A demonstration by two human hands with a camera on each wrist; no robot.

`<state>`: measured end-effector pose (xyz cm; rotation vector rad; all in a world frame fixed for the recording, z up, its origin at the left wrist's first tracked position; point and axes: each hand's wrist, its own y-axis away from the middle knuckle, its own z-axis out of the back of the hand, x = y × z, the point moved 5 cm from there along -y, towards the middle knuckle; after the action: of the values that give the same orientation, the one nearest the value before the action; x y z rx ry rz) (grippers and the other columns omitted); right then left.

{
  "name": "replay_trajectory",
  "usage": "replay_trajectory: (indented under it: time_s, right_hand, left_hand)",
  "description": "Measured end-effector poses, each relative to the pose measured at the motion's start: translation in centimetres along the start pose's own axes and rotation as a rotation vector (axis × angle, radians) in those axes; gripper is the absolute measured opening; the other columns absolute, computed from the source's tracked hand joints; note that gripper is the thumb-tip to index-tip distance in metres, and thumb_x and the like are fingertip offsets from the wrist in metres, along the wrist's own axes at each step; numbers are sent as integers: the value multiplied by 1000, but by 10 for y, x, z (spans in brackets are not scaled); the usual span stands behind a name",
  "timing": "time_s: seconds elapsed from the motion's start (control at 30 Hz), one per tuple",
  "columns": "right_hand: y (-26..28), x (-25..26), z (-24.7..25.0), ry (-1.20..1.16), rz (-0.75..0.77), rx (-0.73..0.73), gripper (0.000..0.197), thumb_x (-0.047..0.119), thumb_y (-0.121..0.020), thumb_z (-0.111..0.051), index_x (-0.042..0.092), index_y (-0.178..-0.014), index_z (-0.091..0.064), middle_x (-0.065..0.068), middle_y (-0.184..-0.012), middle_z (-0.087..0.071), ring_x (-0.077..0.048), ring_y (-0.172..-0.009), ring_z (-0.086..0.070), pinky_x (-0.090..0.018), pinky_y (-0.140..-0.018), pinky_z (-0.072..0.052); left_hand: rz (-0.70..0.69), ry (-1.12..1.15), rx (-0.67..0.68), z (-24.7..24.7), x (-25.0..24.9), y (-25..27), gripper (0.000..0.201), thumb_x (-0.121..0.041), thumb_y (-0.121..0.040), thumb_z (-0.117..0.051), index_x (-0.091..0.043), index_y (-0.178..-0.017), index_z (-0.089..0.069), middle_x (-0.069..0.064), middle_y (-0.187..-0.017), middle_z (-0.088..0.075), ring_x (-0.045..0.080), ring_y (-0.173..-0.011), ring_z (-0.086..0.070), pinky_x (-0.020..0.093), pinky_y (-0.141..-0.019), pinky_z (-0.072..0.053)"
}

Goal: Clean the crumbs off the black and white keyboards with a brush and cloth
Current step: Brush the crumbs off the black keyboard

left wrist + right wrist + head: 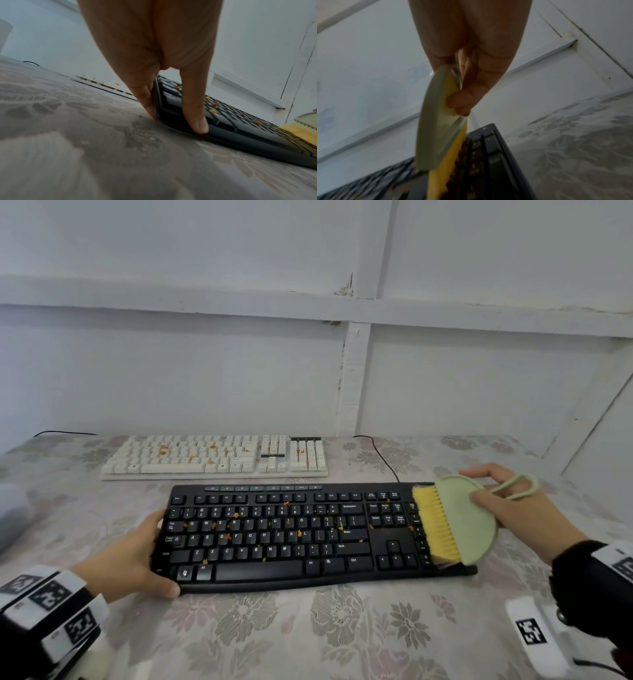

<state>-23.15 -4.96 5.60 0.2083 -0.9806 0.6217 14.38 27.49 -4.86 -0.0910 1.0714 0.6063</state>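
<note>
On the black keyboard (294, 534), crumbs (298, 533) are still lying everywhere; the right hand (507, 505) is gripping the brush (455, 520), the left hand (133, 559) is holding its edge, and the white keyboard (215, 455) behind is waiting.

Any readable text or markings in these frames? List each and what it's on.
"Backspace", "Enter", "Shift", "Ctrl", "Alt", "Tab", "Caps Lock": black keyboard.
Letter legends "Q W E R T Y", "A S D F G H J K L", "Z X C V B N M": same keyboard.
White keyboard: legends too blurred.
Square black-and-white code tags on wrist bands: patterns, no words.
</note>
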Motion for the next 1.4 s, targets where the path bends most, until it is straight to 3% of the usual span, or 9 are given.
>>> replay_trajectory:
  time_s: [0.1, 0.3, 0.57, 0.7, 0.8, 0.97, 1.13, 1.3, 1.4]
  right_hand:
    - [9, -3, 1, 12, -15, 75, 28, 5, -88, -56, 30, -90, -69, -22, -86, -66, -33, -76, -62, -39, -66, -49]
    - [-8, 12, 11, -73, 21, -57, 30, 5, -90, -53, 32, -96, -66, -14, -79, -65, -28, -76, -60, -40, -71, -49]
    - [16, 3, 2, -13, -2, 99, 30, 2, -88, -56, 28, -90, -70, -12, -79, -70, -27, -75, -63, -35, -67, -48]
    - [-7, 18, 9, -113, 15, -36, 29, 4, -90, -54, 28, -99, -68, -21, -94, -68, -29, -82, -63, -38, -74, -51]
    - [-22, 24, 0, -134, 35, -58, 30, 3, -90, -53, 25, -105, -65, -19, -103, -66, -26, -86, -61, -44, -78, -52]
    - [-8, 15, -15, -10, 17, 21, 28, 5, -90, -54, 29, -96, -65, -5, -74, -62, -23, -73, -58, -36, -66, -48]
    - [13, 10, -15, -33, 10, 100, 27, 6, -90, -56, 30, -95, -69, -15, -82, -68, -25, -78, -63, -37, -69, -48]
    - [-7, 20, -1, -116, 18, -42, 28, 5, -91, -53, 28, -103, -65, -23, -94, -66, -31, -84, -63, -43, -75, -51]
    - [-11, 18, -10, -65, 23, -22, 28, 7, -90, -54, 31, -101, -64, -12, -86, -66, -29, -83, -62, -44, -75, -52]
  left_hand:
    - [1, 1, 10, -1, -3, 1, 144, -34, -15, -94, -32, -135, -16, -8, -121, -52, 14, -113, -54, 42, -103, -42]
    - [8, -73, 1, 2, 2, 0, 142, -31, -24, -92, -30, -142, -12, -8, -124, -51, 18, -116, -54, 46, -104, -41]
    - [-10, -79, -12, 1, 0, -1, 135, -39, -18, -92, -39, -130, -16, -8, -124, -52, 19, -121, -50, 45, -107, -37]
    - [-12, -76, -11, 1, -2, 0, 141, -48, -13, -92, -37, -131, -15, -8, -126, -50, 19, -122, -48, 45, -109, -35]
    - [-13, -94, -16, 0, -4, 1, 135, -36, -21, -90, -36, -133, -15, -9, -124, -50, 19, -121, -49, 45, -108, -35]
    - [1, -113, -15, -1, -5, 1, 140, -33, -24, -87, -28, -142, -13, -9, -124, -50, 19, -121, -48, 45, -109, -35]
    - [-13, -70, -21, 0, -4, 1, 132, -31, -23, -89, -37, -134, -17, -6, -125, -52, 20, -120, -50, 46, -108, -36]
    - [-26, -10, -9, 2, 2, 0, 138, -47, -13, -93, -42, -131, -20, -3, -125, -55, 21, -118, -54, 49, -105, -39]
    - [-32, -14, -9, 1, 1, 0, 137, -40, -15, -94, -43, -130, -21, -4, -123, -56, 20, -117, -54, 48, -105, -39]
